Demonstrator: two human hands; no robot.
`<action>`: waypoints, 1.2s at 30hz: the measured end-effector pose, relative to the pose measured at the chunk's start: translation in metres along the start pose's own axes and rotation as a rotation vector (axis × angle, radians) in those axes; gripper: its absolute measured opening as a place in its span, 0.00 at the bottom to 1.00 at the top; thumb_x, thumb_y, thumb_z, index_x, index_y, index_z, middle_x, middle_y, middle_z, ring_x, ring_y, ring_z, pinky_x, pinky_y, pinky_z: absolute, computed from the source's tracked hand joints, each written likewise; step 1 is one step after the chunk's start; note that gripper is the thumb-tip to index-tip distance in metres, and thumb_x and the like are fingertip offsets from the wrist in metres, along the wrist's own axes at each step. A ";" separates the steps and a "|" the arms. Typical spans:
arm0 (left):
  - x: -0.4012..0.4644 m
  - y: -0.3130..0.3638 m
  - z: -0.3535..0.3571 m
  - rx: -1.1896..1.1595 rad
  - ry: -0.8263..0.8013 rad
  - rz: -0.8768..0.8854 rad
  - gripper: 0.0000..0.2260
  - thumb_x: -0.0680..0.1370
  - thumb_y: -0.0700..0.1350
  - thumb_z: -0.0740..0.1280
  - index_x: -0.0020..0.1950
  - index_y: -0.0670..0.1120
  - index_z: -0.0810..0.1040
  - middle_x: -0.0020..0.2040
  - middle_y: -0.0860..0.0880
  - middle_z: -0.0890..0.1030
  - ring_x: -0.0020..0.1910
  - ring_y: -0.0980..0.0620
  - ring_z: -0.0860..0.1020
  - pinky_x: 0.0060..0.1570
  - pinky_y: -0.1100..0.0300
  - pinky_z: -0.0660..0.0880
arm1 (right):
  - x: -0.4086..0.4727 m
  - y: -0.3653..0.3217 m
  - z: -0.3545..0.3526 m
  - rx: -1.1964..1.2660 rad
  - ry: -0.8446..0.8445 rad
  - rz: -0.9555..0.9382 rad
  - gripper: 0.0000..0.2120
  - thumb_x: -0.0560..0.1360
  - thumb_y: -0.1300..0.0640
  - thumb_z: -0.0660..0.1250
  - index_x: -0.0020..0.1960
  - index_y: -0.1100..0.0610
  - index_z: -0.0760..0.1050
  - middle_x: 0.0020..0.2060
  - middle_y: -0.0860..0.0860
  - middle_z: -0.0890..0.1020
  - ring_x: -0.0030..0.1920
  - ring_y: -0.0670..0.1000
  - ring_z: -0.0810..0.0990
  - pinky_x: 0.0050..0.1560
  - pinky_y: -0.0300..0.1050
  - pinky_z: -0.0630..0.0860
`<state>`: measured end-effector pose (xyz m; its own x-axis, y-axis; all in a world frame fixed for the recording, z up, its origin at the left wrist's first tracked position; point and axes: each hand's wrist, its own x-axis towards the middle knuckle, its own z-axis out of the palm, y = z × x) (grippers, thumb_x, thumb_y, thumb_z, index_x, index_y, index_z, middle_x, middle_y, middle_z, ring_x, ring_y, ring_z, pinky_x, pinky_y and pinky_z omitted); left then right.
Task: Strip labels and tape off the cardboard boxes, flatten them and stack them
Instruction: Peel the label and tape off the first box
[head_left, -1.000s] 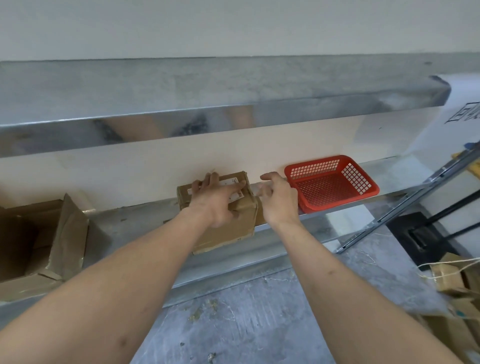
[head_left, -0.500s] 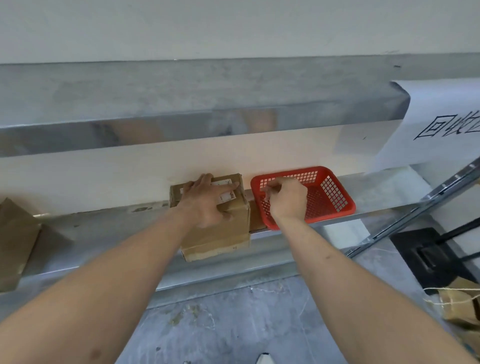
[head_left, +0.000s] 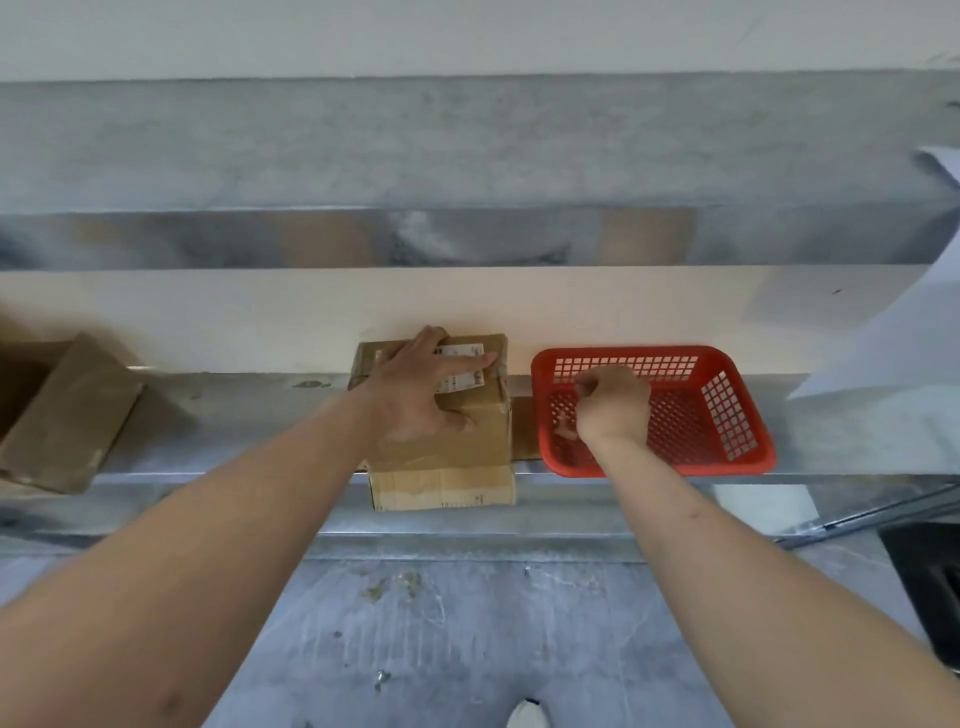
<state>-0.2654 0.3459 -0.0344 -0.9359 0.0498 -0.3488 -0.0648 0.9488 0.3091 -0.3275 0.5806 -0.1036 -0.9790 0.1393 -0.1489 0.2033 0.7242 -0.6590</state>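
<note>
A person is pressing a spread left hand (head_left: 423, 387) flat on a sealed cardboard box (head_left: 441, 441) sitting at the shelf (head_left: 234, 415) edge, fingers lying across its white label (head_left: 462, 382). The right hand (head_left: 613, 408) is hovering over a red basket (head_left: 727, 415) just beside the box, fingers curled; whether it is pinching a peeled scrap cannot be told. The stripping step appears underway; next, the label likely needs peeling.
</note>
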 end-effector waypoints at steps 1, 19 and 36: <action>0.000 0.001 -0.001 0.014 -0.001 -0.003 0.39 0.72 0.63 0.76 0.76 0.75 0.57 0.78 0.54 0.55 0.78 0.44 0.57 0.78 0.45 0.58 | 0.001 0.000 0.003 0.039 -0.002 -0.022 0.14 0.74 0.67 0.61 0.38 0.54 0.80 0.35 0.48 0.81 0.33 0.50 0.81 0.34 0.44 0.82; -0.074 -0.079 -0.024 -0.105 0.092 -0.415 0.40 0.71 0.79 0.56 0.79 0.69 0.51 0.68 0.38 0.64 0.67 0.31 0.68 0.65 0.41 0.73 | -0.091 -0.108 0.066 0.431 -0.568 -0.319 0.21 0.76 0.33 0.67 0.66 0.38 0.75 0.57 0.38 0.75 0.63 0.49 0.78 0.63 0.55 0.80; -0.081 -0.144 0.001 -0.034 0.364 -0.476 0.35 0.76 0.70 0.63 0.74 0.48 0.65 0.79 0.45 0.52 0.70 0.32 0.70 0.64 0.41 0.72 | -0.105 -0.152 0.109 0.449 -0.580 -0.380 0.11 0.81 0.56 0.70 0.62 0.49 0.83 0.47 0.39 0.85 0.50 0.40 0.84 0.55 0.40 0.81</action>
<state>-0.1804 0.2055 -0.0515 -0.8595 -0.4938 -0.1318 -0.5111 0.8298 0.2241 -0.2536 0.3823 -0.0679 -0.8434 -0.5207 -0.1328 -0.0324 0.2960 -0.9546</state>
